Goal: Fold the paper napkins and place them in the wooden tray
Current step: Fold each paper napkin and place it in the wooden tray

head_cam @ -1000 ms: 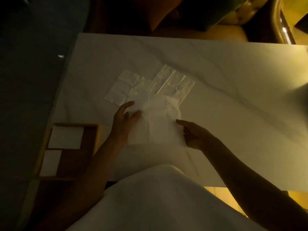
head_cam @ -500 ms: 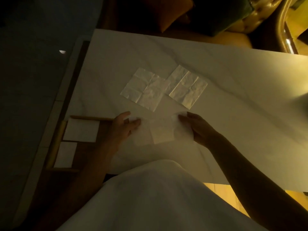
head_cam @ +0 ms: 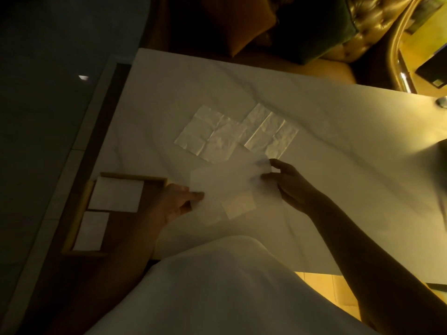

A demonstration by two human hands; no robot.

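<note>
Head view: we observe a thin, white, translucent paper napkin (head_cam: 229, 175) held between both hands above the near middle of the white marble-patterned table (head_cam: 338, 146). The left hand (head_cam: 177, 204) grips the sheet's left edge, thumb and fingertips pinched together on it, the other fingers curled beneath. The right hand (head_cam: 290, 187) takes the right edge, thumb and forefinger pinching the paper near its far corner; how the remaining fingers lie, we cannot tell. The sheet is blurred, and we cannot tell whether its lower part touches the table. Its far edge overlaps, in the picture, the near edges of two creased, unfolded white napkins lying flat: one to the left (head_cam: 205, 136), one to the right (head_cam: 271, 131), touching at their corners. A rectangular wooden tray (head_cam: 77, 213) sits at the table's left side, just beside the left hand, and holds two folded white napkins, a larger one (head_cam: 116, 194) at its far end and a smaller one (head_cam: 90, 230) nearer. A white garment (head_cam: 217, 286) fills the foreground.
</note>
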